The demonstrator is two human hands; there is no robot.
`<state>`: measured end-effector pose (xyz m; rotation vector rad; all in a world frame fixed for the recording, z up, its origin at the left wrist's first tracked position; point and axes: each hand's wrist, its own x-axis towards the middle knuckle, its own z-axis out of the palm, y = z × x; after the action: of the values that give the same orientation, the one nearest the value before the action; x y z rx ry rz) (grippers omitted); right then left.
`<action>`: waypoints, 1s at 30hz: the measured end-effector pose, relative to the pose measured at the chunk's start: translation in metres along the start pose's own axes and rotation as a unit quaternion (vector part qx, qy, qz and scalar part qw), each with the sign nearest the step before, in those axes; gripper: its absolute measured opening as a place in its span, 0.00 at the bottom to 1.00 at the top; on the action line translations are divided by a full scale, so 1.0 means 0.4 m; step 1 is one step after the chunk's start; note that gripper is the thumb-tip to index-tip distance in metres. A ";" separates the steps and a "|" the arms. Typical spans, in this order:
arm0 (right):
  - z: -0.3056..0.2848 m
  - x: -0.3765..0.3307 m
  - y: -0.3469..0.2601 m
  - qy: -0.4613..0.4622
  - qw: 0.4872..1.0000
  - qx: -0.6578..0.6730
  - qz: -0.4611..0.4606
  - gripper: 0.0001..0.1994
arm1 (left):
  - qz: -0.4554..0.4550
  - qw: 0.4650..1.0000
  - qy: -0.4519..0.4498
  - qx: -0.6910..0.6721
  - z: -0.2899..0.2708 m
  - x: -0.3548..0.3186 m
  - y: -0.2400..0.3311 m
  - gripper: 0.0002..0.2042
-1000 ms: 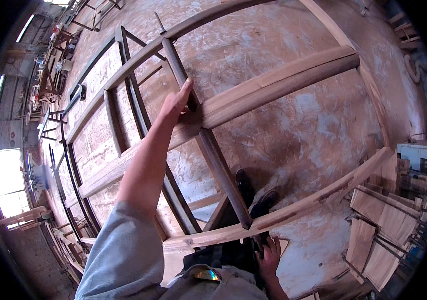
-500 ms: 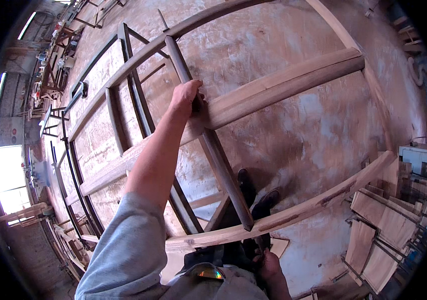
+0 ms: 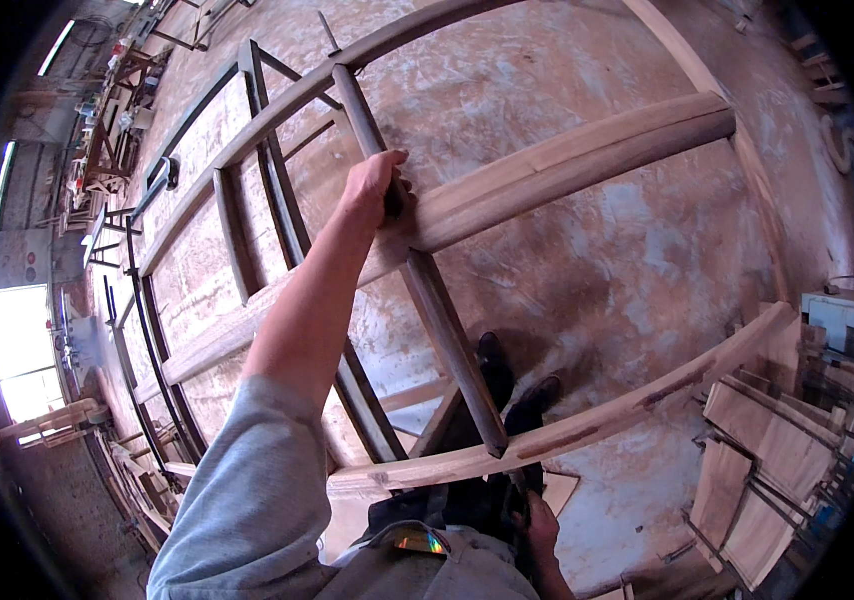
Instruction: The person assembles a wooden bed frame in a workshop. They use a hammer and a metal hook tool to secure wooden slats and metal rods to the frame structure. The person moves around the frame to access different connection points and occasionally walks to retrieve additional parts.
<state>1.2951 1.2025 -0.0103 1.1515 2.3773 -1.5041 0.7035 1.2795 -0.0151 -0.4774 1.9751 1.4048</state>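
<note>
A large wooden frame of long curved rails and short crosspieces lies below me. My left hand [image 3: 379, 188] is closed round a dark crosspiece [image 3: 359, 112], just where it meets the thick middle rail [image 3: 577, 155]. On the near side of that rail, another dark crosspiece [image 3: 455, 350] runs down to the near curved rail [image 3: 647, 408]. My right hand [image 3: 539, 525] is low by my body, below the near rail. Its fingers are curled about something dark and narrow at the crosspiece's lower end, too hidden to name.
Dark metal supports [image 3: 277, 180] stand under the frame's left part. Wooden boards [image 3: 762, 430] are stacked at the right, beside a pale box [image 3: 837, 318]. My shoes [image 3: 537, 395] are on the stained floor under the frame. Cluttered benches [image 3: 107, 140] line the far left.
The view has shifted slightly. My left hand keeps its hold on the crosspiece, and my right hand has turned a little near the rail's underside. The frame looks the same.
</note>
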 end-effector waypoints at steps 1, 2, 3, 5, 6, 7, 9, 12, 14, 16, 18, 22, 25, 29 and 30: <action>0.007 -0.004 0.016 0.002 1.000 0.026 0.013 0.23 | 0.001 1.000 0.000 -0.005 0.000 0.000 -0.003 0.13; 0.007 0.008 0.022 -0.021 0.976 0.166 0.137 0.23 | 0.004 1.000 -0.001 -0.011 -0.002 0.003 -0.005 0.13; 0.003 0.025 0.029 -0.045 0.918 0.301 0.255 0.23 | 0.008 1.000 -0.002 -0.013 -0.010 0.010 -0.014 0.13; 0.023 0.064 0.059 -0.053 0.801 0.440 0.403 0.24 | 0.025 0.999 -0.013 -0.020 -0.009 0.023 -0.017 0.13; 0.054 0.077 0.089 -0.043 0.772 0.453 0.443 0.23 | 0.018 1.000 0.005 0.000 0.002 0.016 -0.008 0.12; 0.082 0.085 0.126 -0.036 0.741 0.465 0.483 0.24 | 0.022 1.000 -0.001 -0.006 0.006 0.018 -0.008 0.12; 0.064 0.102 0.111 -0.063 0.739 0.430 0.515 0.24 | 0.027 0.999 -0.010 -0.021 0.003 0.011 -0.017 0.12; 0.029 0.097 0.086 -0.045 0.762 0.459 0.454 0.25 | 0.028 1.000 0.002 -0.001 -0.020 0.042 -0.026 0.13; 0.062 0.037 0.175 -0.020 0.800 0.462 0.382 0.22 | -0.002 0.999 -0.009 -0.032 -0.011 0.031 -0.020 0.13; 0.117 -0.016 0.285 -0.021 0.861 0.389 0.328 0.19 | 0.024 1.000 -0.013 -0.014 -0.005 -0.003 -0.009 0.13; 0.150 0.005 0.357 -0.108 0.772 0.497 0.380 0.16 | 0.029 0.999 -0.014 -0.004 -0.012 -0.006 -0.007 0.14; 0.168 0.018 0.359 -0.177 0.674 0.582 0.419 0.14 | 0.015 1.000 -0.015 -0.023 -0.006 0.006 -0.020 0.13; 0.082 0.040 0.153 -0.047 0.932 0.228 0.277 0.15 | 0.031 0.999 -0.010 -0.018 0.006 0.029 -0.019 0.12; 0.028 0.036 0.061 -0.019 1.000 0.003 0.009 0.23 | -0.005 1.000 -0.008 -0.017 0.006 0.021 -0.020 0.12; 0.040 0.024 0.060 -0.036 0.996 0.034 0.067 0.26 | 0.011 1.000 0.011 0.015 -0.021 0.051 -0.026 0.13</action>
<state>1.2991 1.2003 -0.0404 1.2234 2.1712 -1.5650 0.6930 1.2697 -0.0347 -0.4611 2.0209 1.3870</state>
